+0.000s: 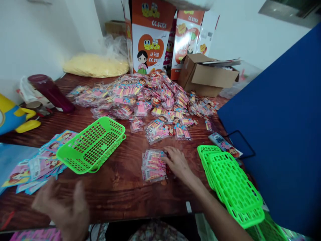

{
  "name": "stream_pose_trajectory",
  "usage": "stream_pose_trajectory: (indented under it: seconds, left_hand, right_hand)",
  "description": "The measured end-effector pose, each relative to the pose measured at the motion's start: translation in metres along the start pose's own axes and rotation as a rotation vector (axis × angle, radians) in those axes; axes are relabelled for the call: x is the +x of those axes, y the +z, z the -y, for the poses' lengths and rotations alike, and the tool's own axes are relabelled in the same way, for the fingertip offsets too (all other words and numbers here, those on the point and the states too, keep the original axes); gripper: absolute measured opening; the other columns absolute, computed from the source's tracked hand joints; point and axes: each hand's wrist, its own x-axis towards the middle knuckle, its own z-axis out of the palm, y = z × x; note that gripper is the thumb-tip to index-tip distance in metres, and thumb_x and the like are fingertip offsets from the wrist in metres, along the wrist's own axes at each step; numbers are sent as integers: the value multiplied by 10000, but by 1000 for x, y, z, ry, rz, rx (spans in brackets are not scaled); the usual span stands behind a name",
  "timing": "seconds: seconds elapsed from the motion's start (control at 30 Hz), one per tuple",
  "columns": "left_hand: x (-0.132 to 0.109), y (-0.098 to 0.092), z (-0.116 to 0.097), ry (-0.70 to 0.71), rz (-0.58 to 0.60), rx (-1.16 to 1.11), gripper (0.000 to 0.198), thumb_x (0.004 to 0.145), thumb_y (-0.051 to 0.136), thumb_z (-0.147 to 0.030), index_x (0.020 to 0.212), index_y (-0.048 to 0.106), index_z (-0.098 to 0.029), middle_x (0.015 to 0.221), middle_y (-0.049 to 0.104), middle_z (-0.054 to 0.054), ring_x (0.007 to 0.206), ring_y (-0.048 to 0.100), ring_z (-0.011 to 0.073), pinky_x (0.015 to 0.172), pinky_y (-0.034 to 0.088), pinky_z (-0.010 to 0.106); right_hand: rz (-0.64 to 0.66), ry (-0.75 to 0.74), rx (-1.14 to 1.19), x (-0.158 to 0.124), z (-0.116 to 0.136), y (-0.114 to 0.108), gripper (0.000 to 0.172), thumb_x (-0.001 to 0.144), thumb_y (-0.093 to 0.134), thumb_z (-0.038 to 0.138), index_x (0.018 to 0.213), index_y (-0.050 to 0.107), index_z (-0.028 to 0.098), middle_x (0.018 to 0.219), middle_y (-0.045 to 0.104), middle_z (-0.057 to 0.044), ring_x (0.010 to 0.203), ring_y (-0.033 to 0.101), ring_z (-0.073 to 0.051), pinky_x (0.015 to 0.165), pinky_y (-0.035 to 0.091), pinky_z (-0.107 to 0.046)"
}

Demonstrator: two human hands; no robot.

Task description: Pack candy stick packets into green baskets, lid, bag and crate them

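Note:
My right hand (177, 163) reaches in from the lower right. Its curled fingers grip the right edge of a stack of small clear packets (151, 165) with pink contents and printed labels. Blurred by motion, my left hand (64, 209) is raised at the lower left, thumb and fingers apart, with nothing visible in it. Just beyond that hand stands a bright green plastic basket (105, 147). To its left lies a spread of printed cards (46, 157) with blue edges. A large heap of similar packets (140, 97) covers the back of the table.
More green baskets (234, 182) lie nested at the right, beside a blue panel (281, 134). Behind the heap are an open cardboard box (213, 78) and printed cartons (152, 40). A dark red bottle (51, 92) and a yellow-and-blue toy (15, 113) occupy the left.

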Motion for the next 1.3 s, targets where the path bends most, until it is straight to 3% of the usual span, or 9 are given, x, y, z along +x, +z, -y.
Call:
stream_pose_trajectory:
  seconds: [0.03, 0.1, 0.2, 0.33, 0.47, 0.8, 0.97, 1.13, 1.3]
  left_hand:
    - [-17, 4, 1, 174, 40, 47, 589, 796, 658, -427, 1338, 449, -328, 1458, 406, 0, 1392, 309, 299, 1207, 195, 475]
    - [-46, 22, 1, 420, 347, 82, 397, 831, 630, -365, 1217, 567, -297, 1271, 569, 39, 1283, 441, 291, 1167, 251, 494]
    - [-66, 62, -7, 477, 618, 120, 328, 898, 534, -341, 1215, 585, -276, 1175, 605, 66, 1186, 475, 277, 1054, 360, 468]
    - [-55, 105, -24, 460, 735, 346, 378, 929, 478, -391, 1264, 570, -243, 1169, 592, 88, 1075, 468, 279, 911, 408, 441]
    - [-44, 122, -35, 532, 763, 572, 414, 875, 572, -451, 1230, 586, -240, 1134, 585, 97, 1040, 453, 301, 849, 383, 432]
    - [-40, 133, -29, 444, 779, 471, 78, 867, 594, -298, 861, 615, -223, 967, 650, 29, 984, 497, 242, 802, 307, 370]
    - [-37, 136, -28, 429, 766, 433, 87, 886, 549, -270, 841, 606, -222, 865, 681, 10, 919, 547, 214, 818, 294, 368]
    - [-41, 123, -35, 479, 747, 419, 134, 902, 491, -235, 854, 615, -218, 891, 684, 35, 955, 540, 241, 871, 277, 411]
    - [-63, 93, -26, 517, 804, 286, 148, 923, 434, -226, 890, 579, -224, 890, 645, 20, 897, 543, 192, 874, 332, 360]
  right_hand:
    - [25, -68, 46, 7, -5, -6, 424, 936, 520, 416, 1310, 544, 220, 1336, 560, -109, 1221, 477, -252, 1001, 365, -433]
    - [91, -177, 80, 19, -11, -9, 474, 892, 595, 433, 1316, 536, 230, 1310, 568, -97, 1208, 473, -241, 997, 360, -412]
    - [155, -190, 44, 30, -12, 0, 485, 821, 680, 444, 1237, 585, 213, 1197, 605, -95, 1115, 505, -257, 953, 356, -433]
    - [71, -107, 244, 38, -18, 11, 242, 809, 678, 349, 984, 632, 189, 995, 646, -39, 949, 556, -200, 849, 385, -337]
    - [9, -32, 500, 41, -39, 10, 177, 802, 629, 347, 867, 627, 183, 832, 637, 6, 784, 558, -158, 717, 388, -261]
    - [111, 188, 678, 50, -66, 1, 301, 563, 725, 261, 829, 608, 182, 763, 629, 34, 706, 551, -153, 641, 411, -244]
    - [104, 212, 599, 37, -71, -21, 201, 619, 707, 310, 705, 574, 185, 624, 559, 55, 603, 481, -130, 569, 366, -233]
    - [189, 79, 722, -2, -33, -24, 249, 722, 678, 359, 893, 610, 191, 828, 656, 20, 758, 587, -171, 677, 452, -265]
    - [147, -166, 211, -35, 12, 1, 456, 813, 634, 215, 1257, 533, 199, 1222, 611, -111, 1144, 524, -275, 1009, 337, -456]
